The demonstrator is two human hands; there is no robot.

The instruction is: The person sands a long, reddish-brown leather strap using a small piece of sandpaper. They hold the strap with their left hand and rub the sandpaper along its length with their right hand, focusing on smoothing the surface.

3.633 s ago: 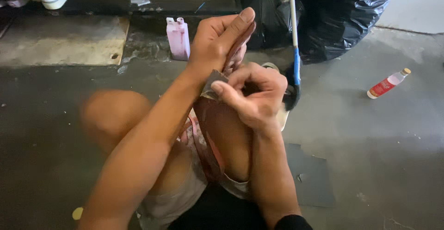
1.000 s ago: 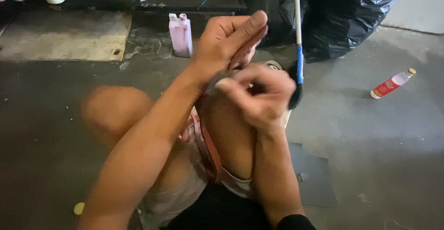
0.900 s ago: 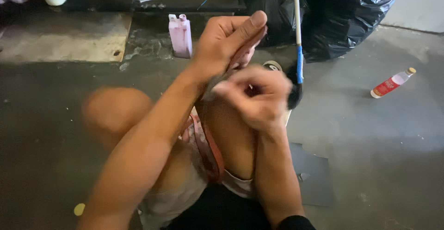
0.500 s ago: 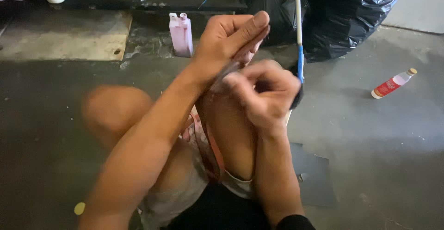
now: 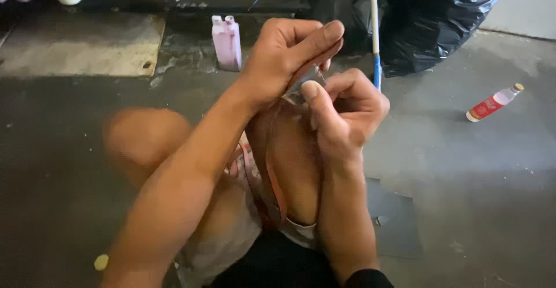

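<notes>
A small, flat, greyish piece [image 5: 302,85], partly see-through and mostly hidden, is pinched between the fingers of the left hand [image 5: 286,56] and the thumb of the right hand [image 5: 347,111], held above the raised knee.

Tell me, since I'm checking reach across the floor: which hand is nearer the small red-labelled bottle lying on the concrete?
Right. The right hand is the one toward the bottle, with bare floor between them; the left hand sits beyond it, farther from the bottle.

Both hands meet above a bent knee: the left hand [image 5: 284,62] and right hand [image 5: 347,111] pinch a small grey piece [image 5: 301,85] between their fingers [image 5: 310,94]; a pink bottle [image 5: 227,42] stands beyond them on the floor [image 5: 463,207].
</notes>
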